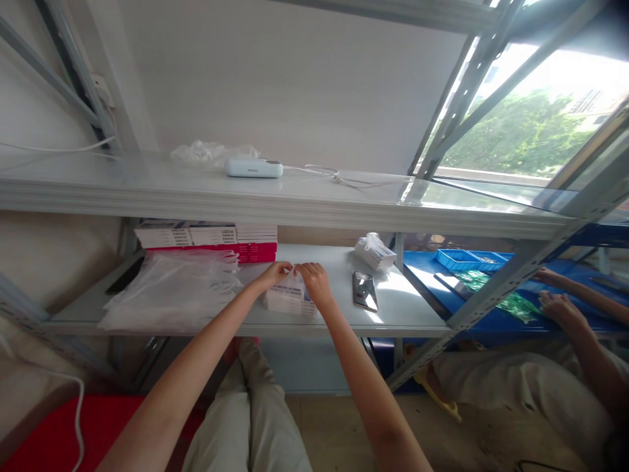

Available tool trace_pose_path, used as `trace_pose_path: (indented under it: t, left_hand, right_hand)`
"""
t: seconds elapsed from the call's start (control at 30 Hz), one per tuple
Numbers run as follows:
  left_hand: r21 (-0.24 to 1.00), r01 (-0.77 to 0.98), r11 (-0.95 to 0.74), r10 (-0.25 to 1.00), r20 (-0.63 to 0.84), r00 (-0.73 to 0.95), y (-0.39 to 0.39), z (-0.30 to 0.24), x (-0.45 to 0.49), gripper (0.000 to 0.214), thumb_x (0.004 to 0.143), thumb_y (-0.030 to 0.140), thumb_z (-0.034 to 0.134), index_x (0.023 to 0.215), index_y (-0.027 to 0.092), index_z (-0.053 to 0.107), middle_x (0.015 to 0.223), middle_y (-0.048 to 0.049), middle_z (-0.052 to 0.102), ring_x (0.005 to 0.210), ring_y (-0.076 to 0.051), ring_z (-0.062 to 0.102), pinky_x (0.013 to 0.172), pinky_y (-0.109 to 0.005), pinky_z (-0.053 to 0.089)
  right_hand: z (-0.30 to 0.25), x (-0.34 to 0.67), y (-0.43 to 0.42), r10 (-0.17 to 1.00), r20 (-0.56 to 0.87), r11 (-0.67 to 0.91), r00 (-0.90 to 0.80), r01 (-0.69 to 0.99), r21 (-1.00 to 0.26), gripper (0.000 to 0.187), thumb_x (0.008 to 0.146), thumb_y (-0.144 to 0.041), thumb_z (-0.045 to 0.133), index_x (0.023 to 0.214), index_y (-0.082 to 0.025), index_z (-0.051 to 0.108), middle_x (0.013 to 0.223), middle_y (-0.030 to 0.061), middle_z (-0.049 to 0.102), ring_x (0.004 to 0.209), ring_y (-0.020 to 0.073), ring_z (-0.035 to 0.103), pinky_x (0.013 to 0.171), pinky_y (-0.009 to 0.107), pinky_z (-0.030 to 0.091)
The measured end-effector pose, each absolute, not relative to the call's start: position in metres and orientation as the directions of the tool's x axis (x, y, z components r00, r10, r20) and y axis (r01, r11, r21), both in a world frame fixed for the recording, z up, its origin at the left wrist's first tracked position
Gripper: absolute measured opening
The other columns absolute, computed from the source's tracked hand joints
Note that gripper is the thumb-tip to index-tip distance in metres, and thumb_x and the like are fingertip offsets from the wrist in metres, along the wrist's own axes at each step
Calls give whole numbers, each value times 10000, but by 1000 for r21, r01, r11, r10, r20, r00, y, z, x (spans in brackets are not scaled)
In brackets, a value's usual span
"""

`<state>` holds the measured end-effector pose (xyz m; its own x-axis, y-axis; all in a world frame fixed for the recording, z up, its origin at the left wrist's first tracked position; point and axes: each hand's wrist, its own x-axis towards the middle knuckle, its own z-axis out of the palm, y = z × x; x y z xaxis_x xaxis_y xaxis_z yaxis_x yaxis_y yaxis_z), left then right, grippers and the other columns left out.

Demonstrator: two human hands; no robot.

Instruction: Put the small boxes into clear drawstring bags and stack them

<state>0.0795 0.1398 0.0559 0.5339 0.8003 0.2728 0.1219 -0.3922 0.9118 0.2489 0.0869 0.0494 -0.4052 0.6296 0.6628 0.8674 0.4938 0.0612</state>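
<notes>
On the lower shelf sits a clear plastic bag (pixel 293 295) with a stack of small white boxes inside, near the front edge. My left hand (pixel 275 273) and my right hand (pixel 313 280) meet above it, both closed on the gathered top of the bag. Left of my hands lies a pile of flat clear plastic bags (pixel 171 292). Behind that pile stand stacked white and red boxes (pixel 211 237). Further right rests another bagged stack of boxes (pixel 375 252), its top bunched. A black phone (pixel 364 290) lies face up in front of it.
The upper shelf (pixel 196 196) runs across above my hands and carries a pale device (pixel 254 168) with a white cable and crumpled plastic (pixel 211 153). At right, past a metal upright (pixel 459 321), a co-worker's hands (pixel 560 305) work at a blue table with green packets (pixel 514 298) and blue trays (pixel 469 261).
</notes>
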Motion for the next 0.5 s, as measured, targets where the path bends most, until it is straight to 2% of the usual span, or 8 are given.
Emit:
trace_pose_path:
  t: [0.13, 0.3, 0.4, 0.5]
  left_hand:
    - [925, 77, -371, 849, 304, 431, 134, 51, 81, 186, 753, 348, 617, 748, 177, 543, 714, 15, 579, 700, -129, 546, 655, -230, 437]
    - [906, 86, -414, 877, 372, 303, 134, 49, 81, 223, 740, 356, 640, 737, 186, 496, 701, 28, 529, 700, -122, 540, 677, -229, 438]
    - [845, 166, -508, 841, 444, 311, 136, 54, 76, 173, 705, 277, 676, 786, 178, 561, 724, 18, 564, 716, -126, 557, 744, -256, 457]
    - [748, 295, -594, 784, 455, 423, 136, 60, 70, 186, 726, 185, 642, 911, 190, 651, 773, -6, 624, 752, -148, 582, 795, -289, 462]
  right_hand:
    - [50, 251, 84, 632, 668, 486, -393, 872, 53, 206, 914, -140, 501, 1040, -157, 663, 865, 83, 678, 784, 195, 565, 711, 320, 351]
    - [44, 251, 73, 672, 678, 408, -299, 913, -3, 248, 946, -213, 473, 1077, -202, 683, 792, 68, 704, 722, 187, 588, 729, 330, 315]
    - [37, 252, 66, 687, 683, 381, -248, 923, -48, 242, 939, -229, 488, 1061, -233, 697, 788, 61, 717, 714, 188, 597, 750, 333, 305]
    - [31, 252, 62, 684, 688, 390, -241, 918, -67, 233, 936, -230, 497, 1030, -255, 708, 796, 56, 724, 716, 185, 600, 775, 336, 298]
